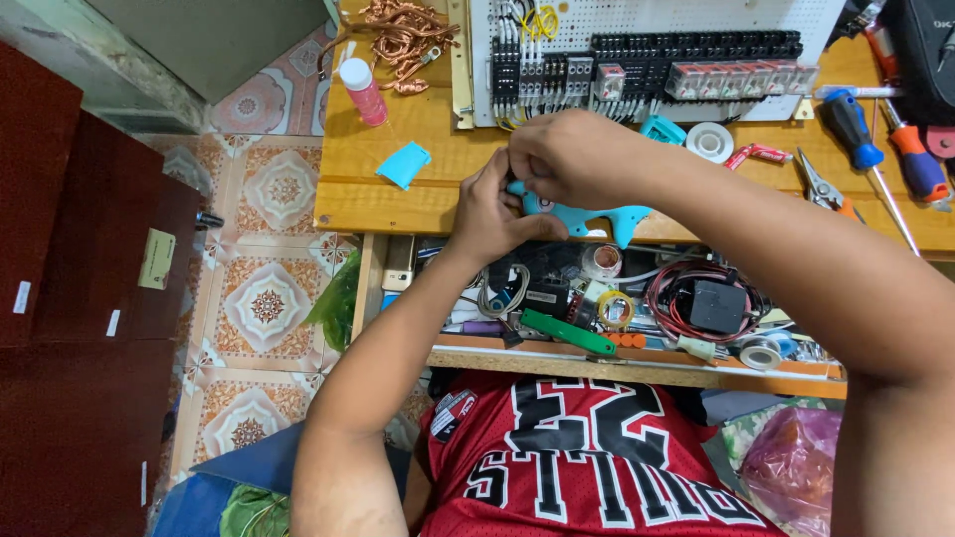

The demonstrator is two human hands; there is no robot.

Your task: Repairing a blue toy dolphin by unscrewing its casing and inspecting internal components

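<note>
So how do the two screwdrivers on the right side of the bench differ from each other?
The blue-handled screwdriver lies nearer the white panel; the orange-and-blue screwdriver lies further right, by the bench edge. The blue one has a plain blue grip with a black collar, while the other mixes orange and blue. The blue one's long shaft shows fully; the other's tip is cut off. Both lie on the wooden bench, untouched by either hand.

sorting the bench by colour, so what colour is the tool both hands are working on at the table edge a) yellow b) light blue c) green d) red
b: the tool under the left hand and right hand is light blue, lying at the front edge of the wooden table.
</note>
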